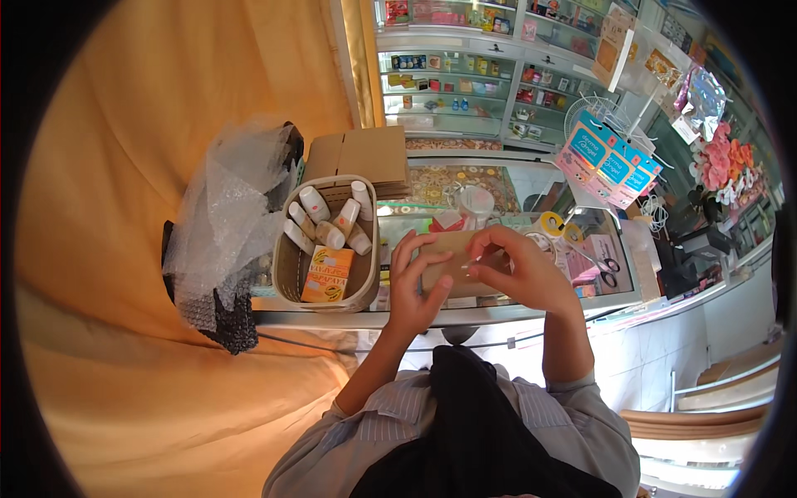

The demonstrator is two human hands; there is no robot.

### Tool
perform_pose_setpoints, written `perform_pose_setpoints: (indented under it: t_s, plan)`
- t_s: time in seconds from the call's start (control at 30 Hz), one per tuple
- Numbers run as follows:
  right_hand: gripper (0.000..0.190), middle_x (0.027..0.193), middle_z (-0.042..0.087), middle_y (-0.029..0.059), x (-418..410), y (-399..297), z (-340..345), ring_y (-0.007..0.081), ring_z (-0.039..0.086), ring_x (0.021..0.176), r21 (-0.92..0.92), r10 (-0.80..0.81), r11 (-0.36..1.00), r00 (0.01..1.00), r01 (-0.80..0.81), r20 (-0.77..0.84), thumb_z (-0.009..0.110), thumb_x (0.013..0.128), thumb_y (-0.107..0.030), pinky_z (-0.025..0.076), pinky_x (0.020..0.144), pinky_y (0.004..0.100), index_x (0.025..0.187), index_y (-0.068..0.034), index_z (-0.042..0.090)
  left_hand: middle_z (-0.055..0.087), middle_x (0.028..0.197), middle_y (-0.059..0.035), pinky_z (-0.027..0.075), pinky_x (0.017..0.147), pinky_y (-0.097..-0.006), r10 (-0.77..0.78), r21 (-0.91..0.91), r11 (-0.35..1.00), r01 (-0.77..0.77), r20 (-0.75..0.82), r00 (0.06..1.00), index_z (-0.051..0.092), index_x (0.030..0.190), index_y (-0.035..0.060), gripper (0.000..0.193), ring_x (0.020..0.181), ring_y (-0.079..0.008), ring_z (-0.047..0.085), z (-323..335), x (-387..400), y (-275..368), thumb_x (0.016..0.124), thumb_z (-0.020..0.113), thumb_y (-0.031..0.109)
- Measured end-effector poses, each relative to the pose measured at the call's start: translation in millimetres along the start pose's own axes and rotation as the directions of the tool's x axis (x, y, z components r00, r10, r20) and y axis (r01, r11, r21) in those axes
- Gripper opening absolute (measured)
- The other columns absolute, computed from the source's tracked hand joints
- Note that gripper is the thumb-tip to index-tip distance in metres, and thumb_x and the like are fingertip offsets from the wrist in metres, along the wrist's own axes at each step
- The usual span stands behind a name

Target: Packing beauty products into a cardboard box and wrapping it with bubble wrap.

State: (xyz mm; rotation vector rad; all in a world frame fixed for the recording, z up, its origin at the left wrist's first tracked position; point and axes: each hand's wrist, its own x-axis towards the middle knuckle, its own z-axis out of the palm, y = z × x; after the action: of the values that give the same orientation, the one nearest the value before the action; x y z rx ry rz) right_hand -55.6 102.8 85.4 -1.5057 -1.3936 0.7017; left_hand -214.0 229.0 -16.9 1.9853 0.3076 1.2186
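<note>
A small brown cardboard box [454, 286] lies on the glass counter before me. My left hand [416, 283] rests at its left side, fingers apart, with fingertips over its top. Above the box, my right hand [523, 267] pinches a small clear piece, perhaps tape, between thumb and forefinger. Left of my hands stands a beige plastic basket [281, 274] holding several white bottles [314, 204] and orange papaya-labelled boxes [327, 274]. Scissors [607, 271] with dark handles and yellow-cored tape rolls [551, 223] are to the right of my right hand.
Flat cardboard boxes [358, 155] are stacked behind the basket. Bubble wrap [218, 218] hangs over the counter's left end beside an orange curtain [155, 75]. A white rack [591, 196] with hanging packets [610, 159] stands back right. Glass shelves [448, 68] hold goods beyond.
</note>
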Motion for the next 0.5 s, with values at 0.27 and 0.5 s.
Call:
perform_pose_setpoints:
  t_s: [0.27,0.5]
  plan:
    - [0.032,0.081,0.056,-0.0002,6.4,10.3,15.8,0.007,0.055,0.071,-0.158,0.007,0.987,0.993,-0.025,-0.114,0.08,0.076,-0.009,0.045,0.062,0.0226,0.098,-0.007,0.056,0.059,0.122,-0.0141,0.03,0.112,-0.051,-0.012,0.074,0.997,0.015,-0.034,0.999,0.07,0.098,0.0057,0.03,0.129,-0.0387,0.046,2.9,8.4,10.6,0.078,0.078,0.027]
    - [0.035,0.081,0.057,0.0012,10.0,9.0,18.0,0.0088,0.057,0.069,-0.243,-0.003,0.969,0.985,-0.039,-0.17,0.081,0.074,-0.01,0.046,0.061,0.0241,0.099,-0.007,0.056,0.061,0.116,-0.0105,0.034,0.111,-0.046,-0.137,0.114,0.984,0.139,-0.027,0.99,0.072,0.089,0.0064,0.018,0.121,-0.0315,0.054,0.4,17.4,17.1,0.077,0.081,0.017]
